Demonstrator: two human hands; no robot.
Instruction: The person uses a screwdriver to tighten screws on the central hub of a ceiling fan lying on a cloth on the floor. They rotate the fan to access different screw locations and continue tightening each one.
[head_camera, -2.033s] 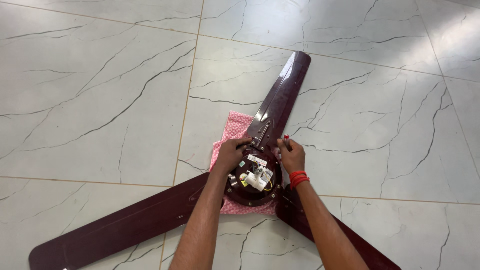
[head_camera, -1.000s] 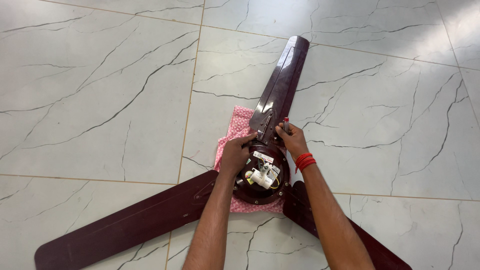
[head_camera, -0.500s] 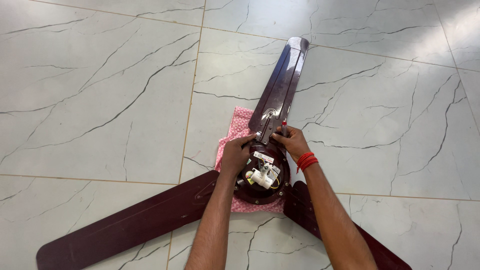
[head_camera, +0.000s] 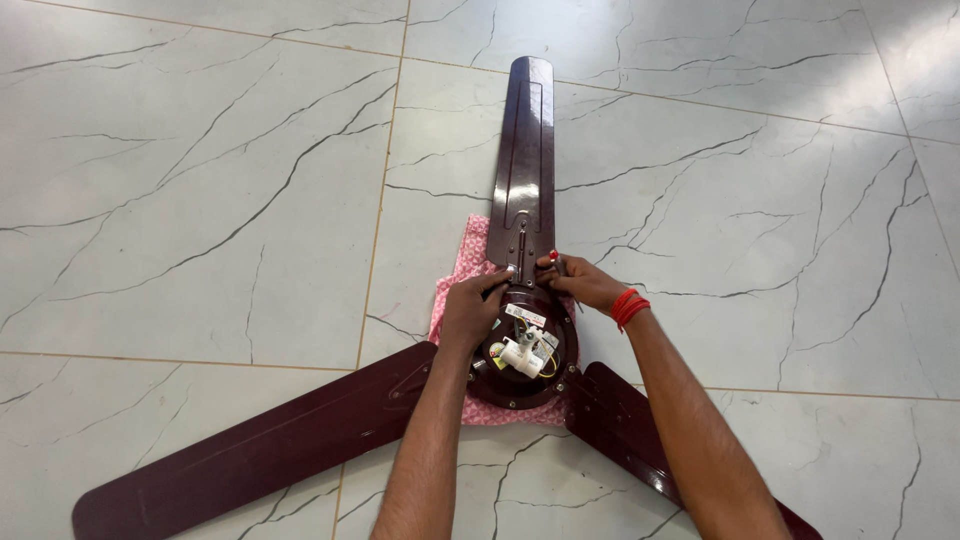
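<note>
A dark maroon ceiling fan lies on the tiled floor, its round motor hub (head_camera: 520, 385) resting on a pink patterned cloth (head_camera: 462, 272). A white connector block with wires sits in the hub's middle. One blade (head_camera: 525, 150) points away from me. My left hand (head_camera: 472, 308) and my right hand (head_camera: 578, 282) both press on the metal bracket where this far blade joins the hub. A red band circles my right wrist. Two other blades run out to the lower left (head_camera: 260, 450) and the lower right (head_camera: 640, 430).
White marble-look floor tiles (head_camera: 180, 200) with dark veins and thin grout lines lie all around the fan. Nothing else stands on the floor in view.
The far blade has swung left, from leaning right to pointing almost straight away from me. My hands stayed at its root on the hub.
</note>
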